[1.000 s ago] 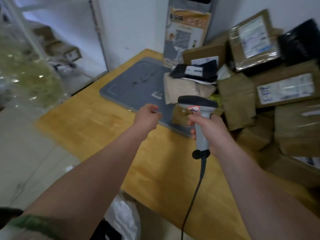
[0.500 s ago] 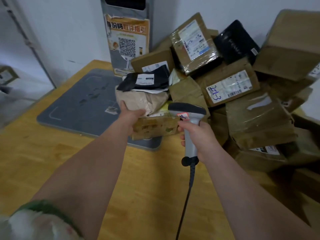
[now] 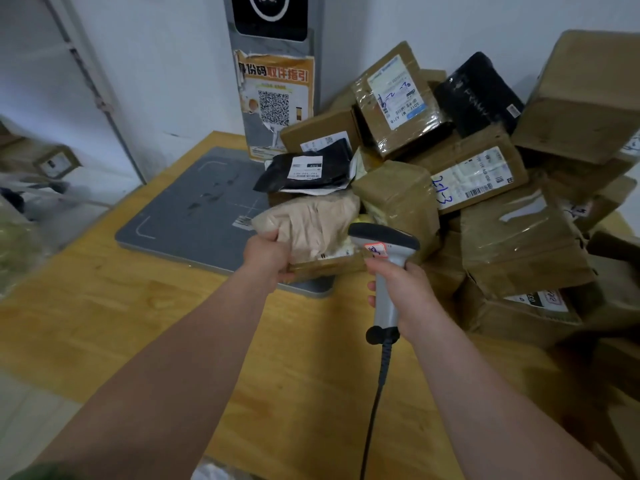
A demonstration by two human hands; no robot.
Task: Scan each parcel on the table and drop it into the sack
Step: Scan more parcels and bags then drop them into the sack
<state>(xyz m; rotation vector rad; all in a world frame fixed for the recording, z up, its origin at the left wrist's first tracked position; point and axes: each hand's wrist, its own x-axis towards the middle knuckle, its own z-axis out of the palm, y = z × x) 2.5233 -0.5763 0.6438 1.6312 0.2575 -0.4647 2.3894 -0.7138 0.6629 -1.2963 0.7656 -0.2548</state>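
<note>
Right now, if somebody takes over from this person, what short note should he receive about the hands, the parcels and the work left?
Left hand grips the beige parcel at the front of the pile; it is not lifted yet.
Right hand holds the scanner, head beside that parcel.
The pile lies on the table, partly on the grey pad.
The sack is not in view.
Left: scan this parcel, drop it, then all the others.

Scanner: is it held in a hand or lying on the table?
Held. The right hand grips the scanner by its handle, head up and turned toward the parcels, cable hanging below.
</note>
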